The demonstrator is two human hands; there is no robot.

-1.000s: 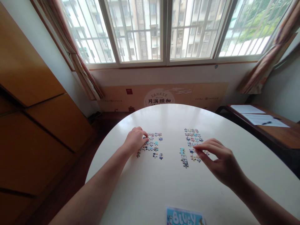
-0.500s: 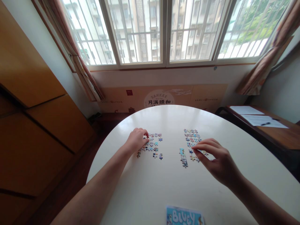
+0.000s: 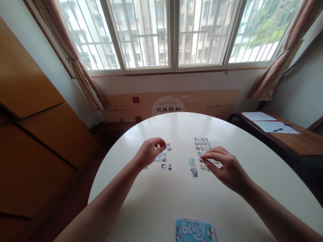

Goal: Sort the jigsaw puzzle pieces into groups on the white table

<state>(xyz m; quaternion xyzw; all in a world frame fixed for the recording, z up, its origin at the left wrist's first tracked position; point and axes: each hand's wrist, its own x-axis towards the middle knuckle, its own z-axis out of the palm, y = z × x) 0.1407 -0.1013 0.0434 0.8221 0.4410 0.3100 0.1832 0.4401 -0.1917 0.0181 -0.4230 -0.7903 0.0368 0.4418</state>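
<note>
My left hand [image 3: 150,150] hovers over the left group of small jigsaw pieces [image 3: 161,157], hiding part of it. Its thumb and index finger meet in a pinch, and whatever is between them is too small to make out. Two loose pieces [image 3: 166,166] lie just nearer to me. Over the right group of jigsaw pieces [image 3: 202,144], my right hand [image 3: 223,164] has its thumb and fingertips pinched together at the group's left side; what they hold, if anything, is hidden. A narrow joined strip of jigsaw pieces [image 3: 193,167] lies left of that hand.
A blue card or box marked "BLUEY" [image 3: 195,230] lies at the near part of the round white table [image 3: 151,201]. To the right, a wooden desk [image 3: 290,141] bears paper sheets [image 3: 275,127] and a pen. Orange cabinets [image 3: 45,134] stand at the left.
My left hand has lifted slightly and shifted right across the left group, its fingers more curled. The right hand stays pinched at the right group. The whole view has shifted a little.
</note>
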